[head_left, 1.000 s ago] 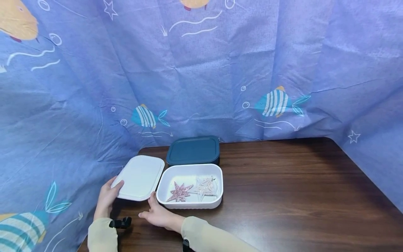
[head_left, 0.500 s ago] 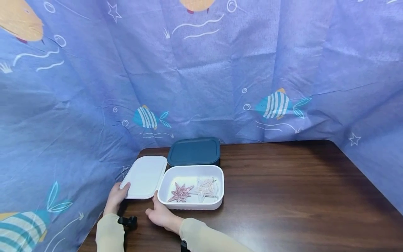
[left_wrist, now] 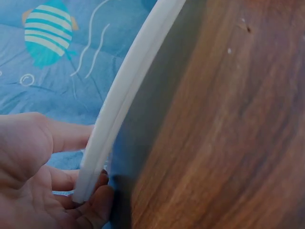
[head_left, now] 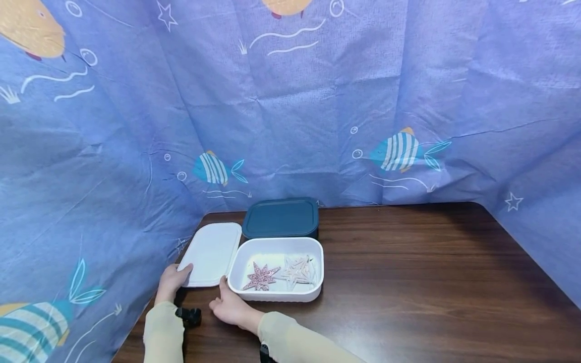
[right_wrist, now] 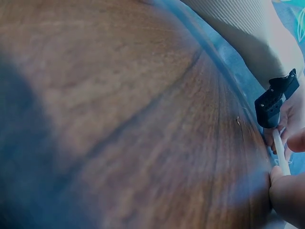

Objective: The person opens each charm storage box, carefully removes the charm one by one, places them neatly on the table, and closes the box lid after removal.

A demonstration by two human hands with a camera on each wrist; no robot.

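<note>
A flat white lid (head_left: 210,254) lies at the table's left side, against the left edge of an open white box (head_left: 277,297). My left hand (head_left: 172,282) pinches the lid's near left corner, thumb on top and fingers underneath; the left wrist view shows the lid edge (left_wrist: 116,98) between them. My right hand (head_left: 232,307) rests at the box's near left corner, its fingers touching where lid and box meet. Inside the box sit a pink glittery star (head_left: 260,276) on the left and pale star ornaments (head_left: 297,272) on the right.
Directly behind the white box stands a dark blue lidded box (head_left: 281,218). The brown wooden table (head_left: 408,277) extends to the right. A blue fish-print cloth (head_left: 290,101) hangs along the back and left side, close to the left hand.
My left hand has shifted right with the lid, bringing it up against the box side. The right hand has barely moved. Box and stars stay where they were.
</note>
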